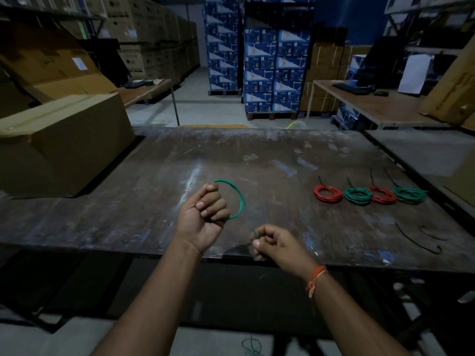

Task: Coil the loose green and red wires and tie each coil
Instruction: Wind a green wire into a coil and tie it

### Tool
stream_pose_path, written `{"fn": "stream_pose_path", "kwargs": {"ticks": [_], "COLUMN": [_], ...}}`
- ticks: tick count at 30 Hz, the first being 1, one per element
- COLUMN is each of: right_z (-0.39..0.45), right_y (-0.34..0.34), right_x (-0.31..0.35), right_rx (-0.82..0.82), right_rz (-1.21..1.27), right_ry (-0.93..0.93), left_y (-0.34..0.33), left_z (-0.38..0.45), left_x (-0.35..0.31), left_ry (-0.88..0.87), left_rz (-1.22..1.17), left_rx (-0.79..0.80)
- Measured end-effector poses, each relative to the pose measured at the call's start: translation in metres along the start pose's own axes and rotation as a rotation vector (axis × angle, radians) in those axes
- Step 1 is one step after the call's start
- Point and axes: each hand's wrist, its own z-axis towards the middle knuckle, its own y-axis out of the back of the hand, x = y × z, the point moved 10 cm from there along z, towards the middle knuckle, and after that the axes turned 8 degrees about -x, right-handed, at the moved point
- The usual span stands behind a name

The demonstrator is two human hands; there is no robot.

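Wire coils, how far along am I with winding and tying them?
Done: four tied coils in a row on the table, red, green, red, green. In hand: the left hand holds a first loop of green wire while the right hand pinches its trailing length. Left: finish winding and tie it; loose black cable ties wait on the right.

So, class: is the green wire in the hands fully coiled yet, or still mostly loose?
Mostly loose. The thin green wire forms just one open loop from the left hand; the right hand pinches its trailing length.
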Motion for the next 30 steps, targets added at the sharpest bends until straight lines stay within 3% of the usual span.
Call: {"fn": "stream_pose_path", "kwargs": {"ticks": [7,11,15,21,25,30], "right_z": [-0.006,-0.007,-0.014,-0.022,-0.01,-0.016], "right_y": [0.053,0.042,0.043,0.048,0.019,0.004], "right_x": [-0.012,-0.015,-0.027,0.033,-0.02,0.035], "right_rx": [-0.293,-0.191,-0.155,-0.423,-0.028,-0.051], "right_rz": [-0.099,-0.341,-0.419,-0.295,-0.598,-0.678], "right_ry": [0.087,0.143,0.131,0.38,0.144,0.402], "left_y": [0.016,0.019,0.02,0.021,0.018,0.028], "left_z": [0.003,0.003,-0.001,-0.003,-0.005,-0.007], "left_x": [-0.034,-0.032,-0.034,-0.039,-0.037,-0.03], "left_ry": [-0.124,-0.145,-0.166,-0.201,-0.202,-0.271], "left_rz": [-0.069,-0.087,-0.069,-0.046,-0.021,0.257], "left_rx": [-0.081,-0.102,-0.131,-0.153,-0.163,-0.328]}}
